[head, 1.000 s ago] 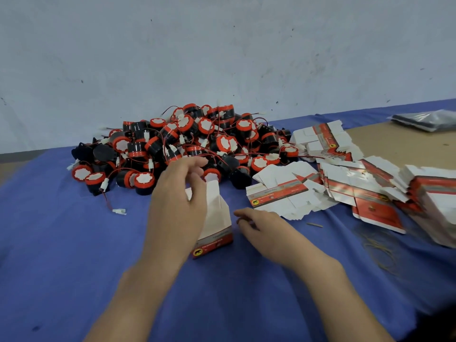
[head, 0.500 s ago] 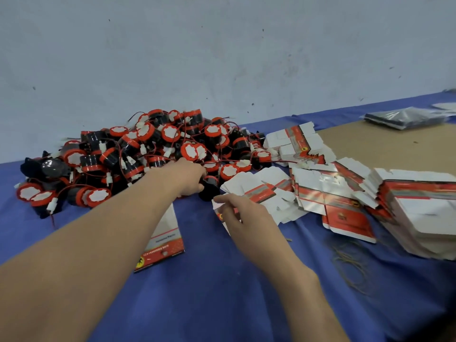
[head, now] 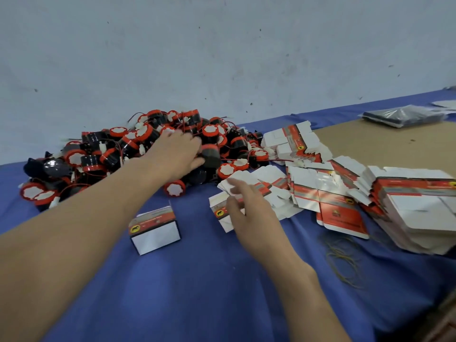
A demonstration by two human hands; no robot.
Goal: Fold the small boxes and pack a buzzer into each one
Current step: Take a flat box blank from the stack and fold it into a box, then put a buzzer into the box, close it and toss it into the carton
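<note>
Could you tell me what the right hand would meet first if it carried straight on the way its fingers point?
Most likely the flat box blanks just ahead of the right hand; the buzzer pile lies beyond.

We note a matt blue cloth table cover (head: 197, 292). The round black-and-red buzzers (head: 118, 149) are smooth moulded plastic and carry matt white paper labels (head: 228, 170). The flat white-and-red box blanks (head: 320, 178) and the folded white-and-red box (head: 154, 229) are printed card with a faint gloss. The clear bag (head: 402, 116) is shiny plastic film.
</note>
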